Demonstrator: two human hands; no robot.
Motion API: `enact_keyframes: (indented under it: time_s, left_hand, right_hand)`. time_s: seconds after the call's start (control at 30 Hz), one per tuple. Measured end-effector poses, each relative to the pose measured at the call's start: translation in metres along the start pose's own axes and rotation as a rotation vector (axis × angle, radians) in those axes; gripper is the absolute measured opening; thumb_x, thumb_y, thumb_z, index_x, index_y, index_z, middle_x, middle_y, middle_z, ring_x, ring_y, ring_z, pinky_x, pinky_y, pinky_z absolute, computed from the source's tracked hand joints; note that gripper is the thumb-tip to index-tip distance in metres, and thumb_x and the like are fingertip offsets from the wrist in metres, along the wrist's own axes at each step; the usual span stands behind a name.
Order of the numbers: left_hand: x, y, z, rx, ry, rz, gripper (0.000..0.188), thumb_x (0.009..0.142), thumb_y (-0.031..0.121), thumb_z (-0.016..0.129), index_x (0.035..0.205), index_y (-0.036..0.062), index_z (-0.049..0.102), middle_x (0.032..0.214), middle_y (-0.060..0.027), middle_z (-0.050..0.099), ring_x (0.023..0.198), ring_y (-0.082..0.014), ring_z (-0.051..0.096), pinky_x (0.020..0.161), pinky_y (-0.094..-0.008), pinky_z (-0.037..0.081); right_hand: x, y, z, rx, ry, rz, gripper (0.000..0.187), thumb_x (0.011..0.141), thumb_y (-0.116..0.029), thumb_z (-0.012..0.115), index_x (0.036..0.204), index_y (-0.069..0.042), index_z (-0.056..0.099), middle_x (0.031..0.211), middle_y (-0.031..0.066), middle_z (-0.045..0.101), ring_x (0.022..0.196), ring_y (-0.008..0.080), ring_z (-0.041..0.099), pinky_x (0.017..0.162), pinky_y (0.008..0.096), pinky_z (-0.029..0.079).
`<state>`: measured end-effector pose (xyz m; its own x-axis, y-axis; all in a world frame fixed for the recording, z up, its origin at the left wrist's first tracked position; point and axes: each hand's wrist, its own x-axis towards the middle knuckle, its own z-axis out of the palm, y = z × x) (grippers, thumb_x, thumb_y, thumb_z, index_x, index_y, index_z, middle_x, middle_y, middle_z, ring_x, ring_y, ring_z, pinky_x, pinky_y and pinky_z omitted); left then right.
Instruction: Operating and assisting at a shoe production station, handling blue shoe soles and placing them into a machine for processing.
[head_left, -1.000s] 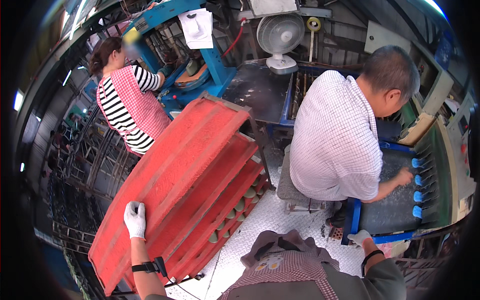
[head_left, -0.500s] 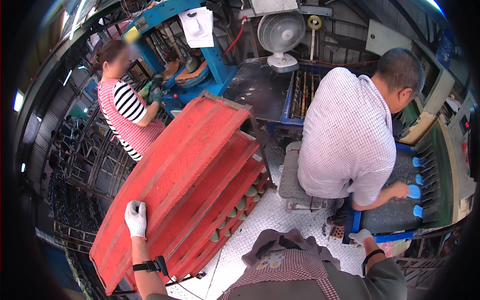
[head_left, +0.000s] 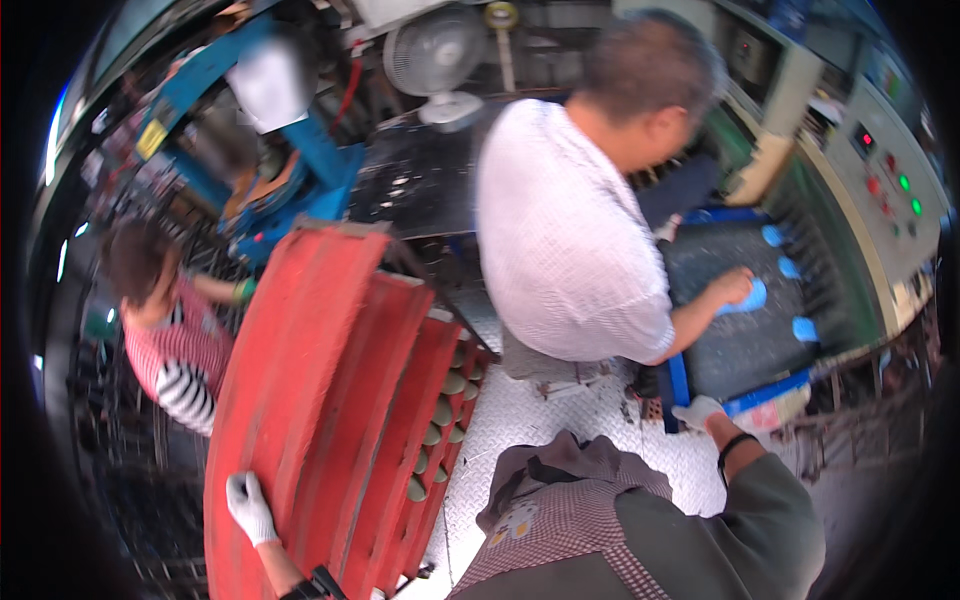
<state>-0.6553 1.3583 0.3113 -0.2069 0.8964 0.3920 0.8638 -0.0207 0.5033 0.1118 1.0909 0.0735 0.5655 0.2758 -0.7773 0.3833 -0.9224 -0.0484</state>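
Observation:
My left hand (head_left: 250, 508), in a white knit glove, rests on the top red shelf (head_left: 300, 370) of a tiered rack. Its fingers look curled in, with nothing visible between them. My right hand (head_left: 700, 412), also gloved, grips the near corner of a blue-framed tray (head_left: 765, 398) with a dark bed. Several bright blue pieces (head_left: 803, 329) lie on that bed. Across it reaches a seated co-worker's bare hand (head_left: 735, 286), touching one blue piece (head_left: 757, 296).
Lower shelves of the rack hold several greenish oval pieces (head_left: 443, 410). A seated co-worker (head_left: 570, 230) is close ahead; another person (head_left: 170, 330) stands beyond the rack. A control panel (head_left: 890, 180) is at right, a fan (head_left: 437, 60) and blue press (head_left: 320, 160) behind. The floor is metal plate (head_left: 530, 420).
My view has swung right, shifting the scene left. The person beyond the rack is now bent lower. Both my hands keep their places on the red shelf and the tray corner.

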Motion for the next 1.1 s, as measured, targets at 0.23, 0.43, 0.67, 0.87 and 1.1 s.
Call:
enact_keyframes:
  time_s: [0.23, 0.43, 0.67, 0.87, 1.1]
  left_hand:
    - [0.003, 0.014, 0.002, 0.113, -0.04, 0.0, 0.024, 0.095, 0.018, 0.058, 0.083, -0.002, 0.053, 0.075, -0.0081, 0.052, 0.073, -0.0189, 0.048, 0.073, -0.0345, 0.043]
    - [0.001, 0.007, -0.001, 0.111, -0.068, 0.004, 0.021, 0.095, 0.017, 0.06, 0.085, -0.0012, 0.054, 0.076, -0.0053, 0.052, 0.073, -0.0163, 0.047, 0.073, -0.0322, 0.044]
    - [0.0, 0.005, 0.002, 0.128, -0.047, -0.019, 0.021, 0.095, 0.017, 0.06, 0.085, -0.0009, 0.054, 0.075, -0.0055, 0.052, 0.072, -0.0166, 0.048, 0.073, -0.0326, 0.044]
    - [0.001, -0.008, 0.002, 0.119, -0.057, 0.018, 0.02, 0.094, 0.015, 0.06, 0.084, -0.001, 0.054, 0.076, -0.0056, 0.053, 0.073, -0.0168, 0.048, 0.073, -0.0327, 0.044]
    - [0.002, -0.01, 0.005, 0.113, -0.062, 0.001, 0.021, 0.094, 0.016, 0.06, 0.083, -0.0011, 0.054, 0.076, -0.006, 0.054, 0.073, -0.0169, 0.049, 0.074, -0.0331, 0.045]
  right_hand:
    - [-0.006, 0.001, -0.016, 0.065, -0.03, 0.032, 0.052, 0.083, -0.056, 0.062, 0.066, -0.009, 0.075, 0.071, 0.0069, 0.071, 0.068, 0.0219, 0.07, 0.07, 0.0355, 0.055]
    - [0.0, 0.01, -0.013, 0.069, -0.036, -0.004, 0.054, 0.087, -0.057, 0.062, 0.072, -0.007, 0.076, 0.07, 0.0088, 0.071, 0.065, 0.0228, 0.07, 0.068, 0.0364, 0.056]
    - [-0.01, 0.005, -0.013, 0.054, -0.065, 0.016, 0.053, 0.087, -0.056, 0.058, 0.07, -0.009, 0.077, 0.074, 0.0065, 0.073, 0.069, 0.0218, 0.072, 0.073, 0.0359, 0.056]
    - [-0.01, 0.003, -0.012, 0.051, -0.085, 0.014, 0.053, 0.088, -0.055, 0.057, 0.07, -0.01, 0.077, 0.071, 0.0061, 0.072, 0.067, 0.0209, 0.071, 0.073, 0.0355, 0.056]
    - [0.0, 0.008, 0.0, 0.059, -0.035, 0.019, 0.052, 0.087, -0.056, 0.058, 0.069, -0.01, 0.076, 0.072, 0.0033, 0.073, 0.071, 0.0198, 0.071, 0.074, 0.0355, 0.056]
